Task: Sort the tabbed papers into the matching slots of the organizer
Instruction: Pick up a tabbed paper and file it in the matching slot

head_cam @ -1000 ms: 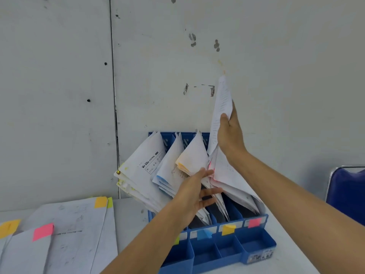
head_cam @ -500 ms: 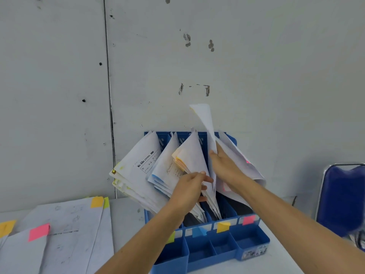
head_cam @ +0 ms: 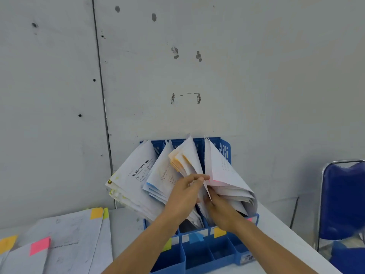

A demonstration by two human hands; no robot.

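**Inspector:** Report the right hand [head_cam: 223,212].

**Assessor:** A second ago it held one sheet [head_cam: 221,167] high above the organizer [head_cam: 197,261]. It has since come down, and the sheet now stands in the rightmost slot at the front of the pack there. A pink tab [head_cam: 215,181] shows at the sheet's lower edge. The slot's pink label [head_cam: 249,220] is partly hidden behind the wrist.

**Inspector:** State of its fingers?

**Assessor:** They are buried low among the papers. I cannot tell whether they still pinch the sheet or merely press it down.

**Inspector:** And the left hand [head_cam: 183,196]?

**Assessor:** Its fingers [head_cam: 197,177] are curled, pinching the edge of the orange-tabbed stack [head_cam: 185,157] and holding it leftward, clear of the gap. Half a second ago it was doing the same.

**Inspector:** Other slots?

**Assessor:** The blue-tabbed stack [head_cam: 160,175] and the yellow-tabbed stack [head_cam: 134,171] lean left, each in its own slot and untouched.

**Inspector:** Finding?

**Assessor:** In my judgement this sheet is filed by colour and only needs seating to the bottom. The task is not finished. Loose papers [head_cam: 69,232] lie on the worktop [head_cam: 124,224] to the left, carrying orange, yellow and pink tabs. The nearest is a pink one [head_cam: 39,245].

**Inspector:** Risk?

**Assessor:** The leaning stacks may slump across the gap once the left hand lets go.
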